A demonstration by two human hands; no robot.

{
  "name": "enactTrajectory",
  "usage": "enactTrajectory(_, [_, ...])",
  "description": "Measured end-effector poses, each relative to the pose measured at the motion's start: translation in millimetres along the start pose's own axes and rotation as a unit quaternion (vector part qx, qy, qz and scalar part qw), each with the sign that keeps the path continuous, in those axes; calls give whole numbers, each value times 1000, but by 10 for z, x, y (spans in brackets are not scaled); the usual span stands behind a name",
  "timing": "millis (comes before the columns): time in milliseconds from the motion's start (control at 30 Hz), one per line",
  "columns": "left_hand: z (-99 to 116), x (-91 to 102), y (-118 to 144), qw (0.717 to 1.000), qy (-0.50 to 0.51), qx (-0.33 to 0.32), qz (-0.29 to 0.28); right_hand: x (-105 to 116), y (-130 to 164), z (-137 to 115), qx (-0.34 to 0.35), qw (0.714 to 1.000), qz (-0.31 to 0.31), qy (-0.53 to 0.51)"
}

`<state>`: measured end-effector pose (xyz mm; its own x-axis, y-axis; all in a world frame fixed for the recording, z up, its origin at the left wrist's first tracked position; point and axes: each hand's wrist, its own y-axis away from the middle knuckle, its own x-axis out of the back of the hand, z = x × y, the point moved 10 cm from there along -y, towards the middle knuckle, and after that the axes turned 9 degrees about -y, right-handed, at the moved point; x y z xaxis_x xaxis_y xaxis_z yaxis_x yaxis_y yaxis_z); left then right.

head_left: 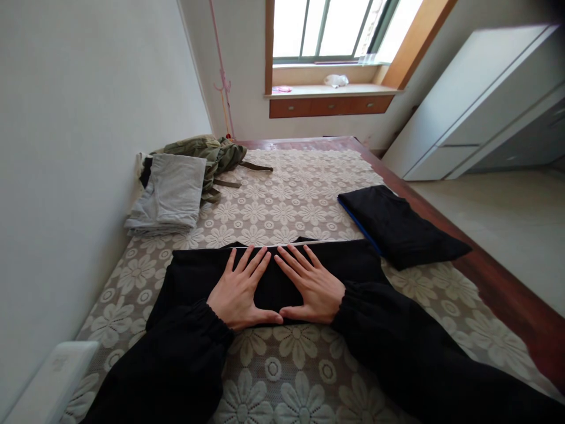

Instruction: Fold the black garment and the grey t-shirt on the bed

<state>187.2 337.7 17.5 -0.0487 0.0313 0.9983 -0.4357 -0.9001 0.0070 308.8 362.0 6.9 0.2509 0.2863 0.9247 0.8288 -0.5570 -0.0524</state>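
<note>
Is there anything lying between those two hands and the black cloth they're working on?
Nothing visible does. The left hand and the right hand both lie flat, fingers spread, directly on the black garment spread across the flowered bed cover. The folded black piece and the grey pile lie apart from the hands.

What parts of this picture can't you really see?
Head view only:
- Black garment: the middle is hidden under the left hand and right hand.
- Green clothes: partly hidden behind the grey folded pile.
- White item on the windowsill: too small to identify.
</note>
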Motion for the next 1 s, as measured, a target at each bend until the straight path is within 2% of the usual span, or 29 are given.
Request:
enactTrajectory(133, [18,-12,-2,1000,1,-13,-8,-1,15,-9,8,1000,-15,7])
enactTrajectory(400, [36,-14,1,999,-28,-22,15,-1,11,-22,21,999,-28,13])
enactTrajectory(733, [37,-71,-15,997,-70,-21,-9,-24,-2,-18,50,998,-46,3])
enactTrajectory(1000, [78,-25,-17,997,-64,-32,13,6,3,-51,53,998,-23,14])
